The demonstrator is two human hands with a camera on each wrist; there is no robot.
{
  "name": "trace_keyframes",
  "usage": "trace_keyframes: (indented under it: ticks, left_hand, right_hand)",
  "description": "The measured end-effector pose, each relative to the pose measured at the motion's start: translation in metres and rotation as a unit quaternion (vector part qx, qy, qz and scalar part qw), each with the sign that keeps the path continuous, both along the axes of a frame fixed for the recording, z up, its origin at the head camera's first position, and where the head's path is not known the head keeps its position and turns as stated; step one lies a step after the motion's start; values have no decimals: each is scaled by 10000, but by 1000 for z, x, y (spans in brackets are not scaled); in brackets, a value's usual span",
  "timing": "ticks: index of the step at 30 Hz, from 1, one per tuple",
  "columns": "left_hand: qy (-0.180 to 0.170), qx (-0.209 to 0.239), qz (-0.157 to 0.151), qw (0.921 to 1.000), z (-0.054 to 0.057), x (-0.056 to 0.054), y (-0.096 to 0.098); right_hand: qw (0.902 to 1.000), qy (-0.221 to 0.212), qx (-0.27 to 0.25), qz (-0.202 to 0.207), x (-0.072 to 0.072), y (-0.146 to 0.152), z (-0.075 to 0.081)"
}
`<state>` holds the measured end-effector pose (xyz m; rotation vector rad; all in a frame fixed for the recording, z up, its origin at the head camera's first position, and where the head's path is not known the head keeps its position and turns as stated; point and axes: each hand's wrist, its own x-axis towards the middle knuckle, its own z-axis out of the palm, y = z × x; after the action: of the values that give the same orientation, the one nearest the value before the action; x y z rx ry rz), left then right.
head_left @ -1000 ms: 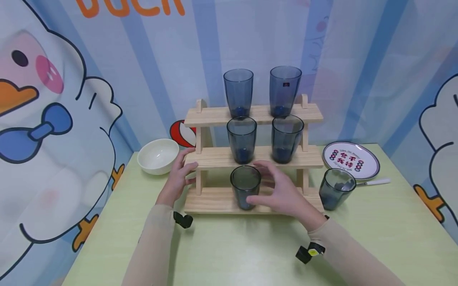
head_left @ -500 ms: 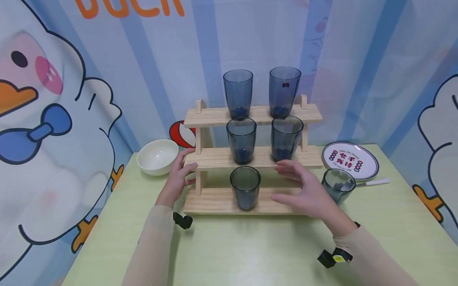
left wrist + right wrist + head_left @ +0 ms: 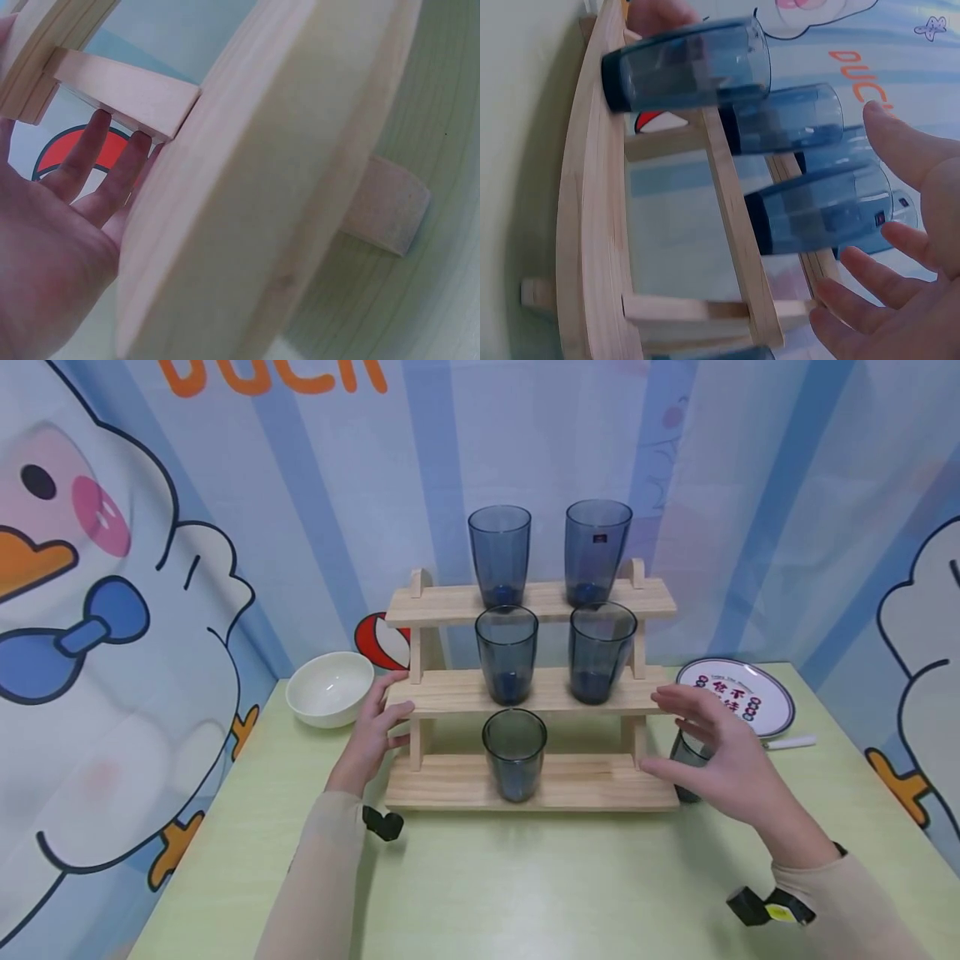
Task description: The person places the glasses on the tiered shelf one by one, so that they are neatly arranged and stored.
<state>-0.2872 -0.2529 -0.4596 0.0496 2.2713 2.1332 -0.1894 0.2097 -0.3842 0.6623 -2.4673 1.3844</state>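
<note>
My left hand (image 3: 369, 735) holds the left end of the three-tier wooden rack (image 3: 465, 781), at its middle shelf. In the left wrist view, two fingertips of this hand touch the rack's upright. My right hand (image 3: 723, 760) is off the rack's right end with thumb and fingers spread, holding nothing. Behind it stands a blue-grey glass (image 3: 686, 768) on the table, partly hidden by the hand. One glass (image 3: 515, 756) stands upright on the bottom shelf. Two more, a left glass (image 3: 507, 652) and a right glass (image 3: 602, 652), stand on the middle shelf.
Two glasses, one at the left (image 3: 500, 556) and one with a label (image 3: 596, 556), stand on the top shelf. A white bowl (image 3: 330, 689) sits left of the rack. An oval plate (image 3: 772, 702) and a white handle (image 3: 791, 742) lie at the right.
My right hand has let go of the bottom-shelf glass and moved right, across to the glass on the table. My left hand and the rack stay in place.
</note>
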Motion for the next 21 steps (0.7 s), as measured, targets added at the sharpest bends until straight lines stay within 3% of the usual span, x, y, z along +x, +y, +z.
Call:
trace_keyframes:
  ticks: [9, 21]
  left_hand:
    - [-4, 30, -24, 10000, 0, 0, 0]
    - [11, 20, -45, 10000, -3, -2, -2]
  right_hand:
    - [9976, 100, 463, -500, -2, 31, -7]
    - [9925, -543, 754, -796, -14, 60, -26]
